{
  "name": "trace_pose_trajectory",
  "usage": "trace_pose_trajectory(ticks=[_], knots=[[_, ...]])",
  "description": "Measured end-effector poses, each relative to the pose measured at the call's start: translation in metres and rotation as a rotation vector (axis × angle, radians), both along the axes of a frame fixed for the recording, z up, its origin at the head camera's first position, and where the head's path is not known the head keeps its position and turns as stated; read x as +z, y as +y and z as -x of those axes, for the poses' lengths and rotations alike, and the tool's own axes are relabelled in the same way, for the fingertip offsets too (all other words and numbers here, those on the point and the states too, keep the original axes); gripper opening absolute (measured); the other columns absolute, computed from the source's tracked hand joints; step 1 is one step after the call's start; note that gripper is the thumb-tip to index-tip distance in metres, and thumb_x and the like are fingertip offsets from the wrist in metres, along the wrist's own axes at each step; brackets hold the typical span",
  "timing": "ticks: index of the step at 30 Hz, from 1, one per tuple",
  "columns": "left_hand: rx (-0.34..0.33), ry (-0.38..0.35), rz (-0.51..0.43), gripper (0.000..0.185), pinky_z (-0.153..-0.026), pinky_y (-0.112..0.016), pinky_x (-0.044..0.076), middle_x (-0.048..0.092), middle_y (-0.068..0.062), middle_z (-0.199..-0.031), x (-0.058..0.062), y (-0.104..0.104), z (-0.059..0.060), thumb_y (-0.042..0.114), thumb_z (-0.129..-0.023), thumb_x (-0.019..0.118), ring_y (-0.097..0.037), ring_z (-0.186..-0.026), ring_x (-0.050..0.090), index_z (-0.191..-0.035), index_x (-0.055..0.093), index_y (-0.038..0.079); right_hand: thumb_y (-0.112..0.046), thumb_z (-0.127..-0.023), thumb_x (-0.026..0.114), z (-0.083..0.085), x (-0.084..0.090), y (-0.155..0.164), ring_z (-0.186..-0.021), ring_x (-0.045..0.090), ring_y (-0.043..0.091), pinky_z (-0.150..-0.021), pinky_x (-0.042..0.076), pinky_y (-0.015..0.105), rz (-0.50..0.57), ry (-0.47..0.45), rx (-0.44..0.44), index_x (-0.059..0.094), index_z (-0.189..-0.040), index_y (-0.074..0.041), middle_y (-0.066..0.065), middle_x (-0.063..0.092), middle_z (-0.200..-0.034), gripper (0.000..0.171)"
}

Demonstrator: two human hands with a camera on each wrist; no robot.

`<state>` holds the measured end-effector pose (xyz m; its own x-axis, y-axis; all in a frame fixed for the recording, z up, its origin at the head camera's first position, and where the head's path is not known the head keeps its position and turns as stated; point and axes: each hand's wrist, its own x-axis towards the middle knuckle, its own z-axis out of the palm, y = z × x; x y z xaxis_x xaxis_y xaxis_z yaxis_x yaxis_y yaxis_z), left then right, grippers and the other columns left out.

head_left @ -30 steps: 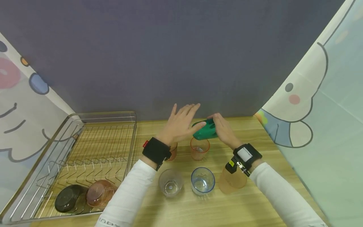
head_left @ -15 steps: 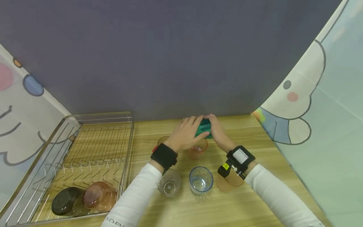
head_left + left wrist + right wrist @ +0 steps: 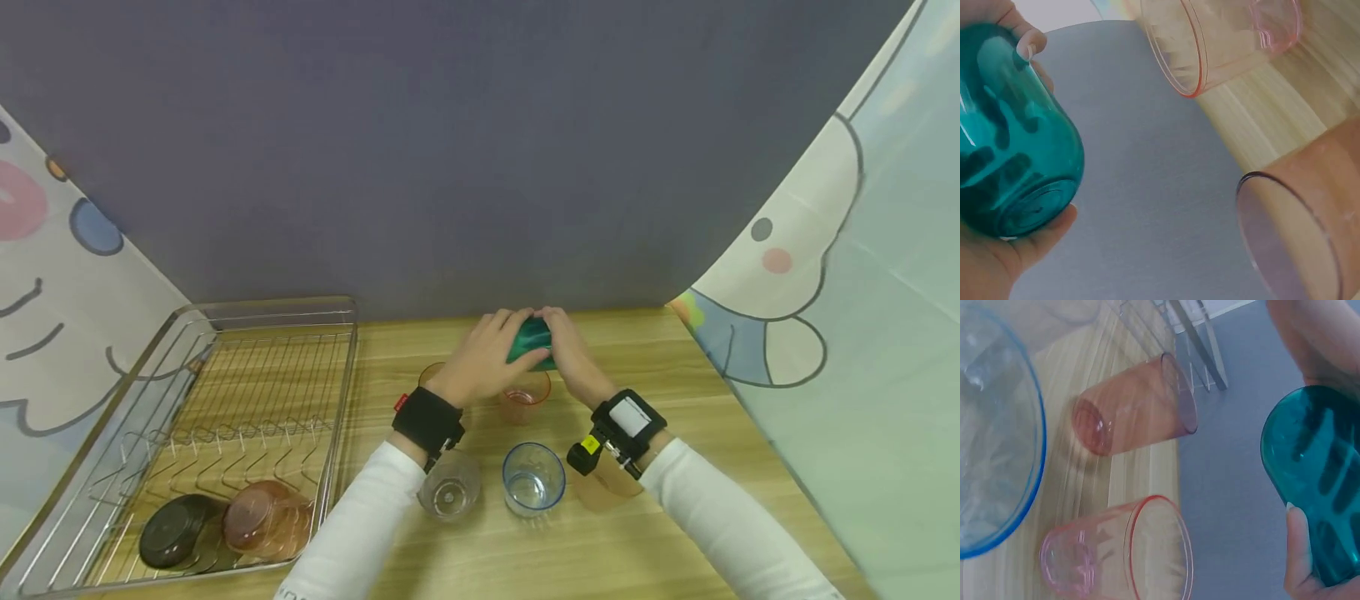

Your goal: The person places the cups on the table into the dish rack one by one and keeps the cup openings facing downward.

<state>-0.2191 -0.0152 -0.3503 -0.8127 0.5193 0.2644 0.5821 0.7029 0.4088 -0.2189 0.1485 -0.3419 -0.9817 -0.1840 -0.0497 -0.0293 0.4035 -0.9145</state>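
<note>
Gripping teal cup (image 3: 531,340) w/ both hands: left hand (image 3: 483,360), right hand (image 3: 573,357); fingers curled round it, steadying it above pink cup (image 3: 525,396) at 6 o'clock.

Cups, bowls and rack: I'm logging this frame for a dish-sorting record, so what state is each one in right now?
Teal cup: off the table, held between the left hand and the right hand.
Pink cup: upright, empty.
Brownish cup: upright on the table.
Clear cup: upright, empty.
Blue-rimmed cup: upright, empty.
Black bowl: upside down in the dish rack.
Brown bowl: upside down in the rack.
</note>
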Motion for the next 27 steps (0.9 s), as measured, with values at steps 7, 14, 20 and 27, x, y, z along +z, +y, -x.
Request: trace_pose_trajectory(ticks=[7, 14, 20, 27], knots=[[-0.006, 0.089, -0.436, 0.038, -0.100, -0.037, 0.043, 0.053, -0.007, -0.125, -0.008, -0.013, -0.001, 0.031, -0.100, 0.036, -0.020, -0.118, 0.049, -0.128, 0.051, 0.009, -0.051, -0.096, 0.012, -0.001, 0.003, -0.012, -0.111, 0.044, 0.026, -0.086, 0.045, 0.038, 0.166, -0.069, 0.006, 0.044, -0.126, -0.016, 0.008, 0.043, -0.126, 0.056], [0.113, 0.035, -0.906, 0.025, -0.091, -0.032, 0.047, 0.058, -0.008, -0.114, -0.019, -0.013, -0.002, 0.023, -0.092, 0.056, -0.016, -0.107, 0.054, -0.112, 0.060, 0.008, -0.047, -0.097, 0.012, -0.003, 0.004, -0.029, -0.105, 0.047, 0.022, -0.082, 0.047, 0.033, 0.279, -0.114, 0.009, 0.042, -0.123, -0.013, 0.007, 0.044, -0.120, 0.053], [0.112, -0.224, -1.159, 0.035, -0.100, -0.036, 0.041, 0.052, -0.008, -0.127, -0.018, -0.016, -0.006, 0.019, -0.089, 0.061, -0.019, -0.119, 0.048, -0.118, 0.054, 0.001, -0.044, -0.098, 0.012, -0.004, 0.000, -0.037, -0.116, 0.041, 0.023, -0.094, 0.040, 0.039, 0.309, -0.056, -0.005, 0.043, -0.123, -0.011, 0.006, 0.042, -0.124, 0.052], [0.152, -0.360, -1.281, 0.031, -0.096, -0.035, 0.041, 0.051, -0.002, -0.121, -0.015, -0.016, -0.012, 0.025, -0.090, 0.059, -0.017, -0.112, 0.047, -0.115, 0.054, 0.005, -0.042, -0.098, 0.010, -0.007, 0.000, -0.044, -0.110, 0.043, 0.023, -0.083, 0.044, 0.032, 0.270, -0.015, -0.031, 0.043, -0.124, -0.011, 0.007, 0.042, -0.123, 0.052]])
